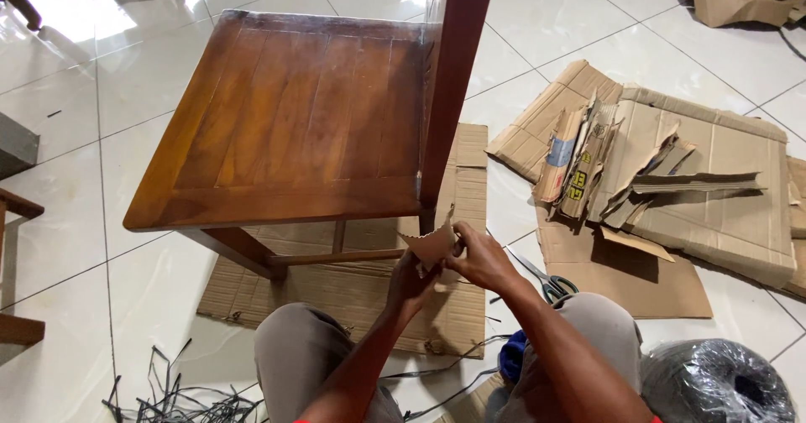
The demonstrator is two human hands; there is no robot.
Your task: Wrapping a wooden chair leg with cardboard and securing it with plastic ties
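Crowding both hands: chair, scissors, cardboard scraps.

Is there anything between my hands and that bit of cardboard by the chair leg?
Nothing visible. The left hand and right hand both already grip the cardboard piece, which sits right against the chair leg.

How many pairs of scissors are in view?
1. The scissors lie on the tiled floor by the person's right knee, at the cardboard's edge. Others could be hidden under the cardboard pile.
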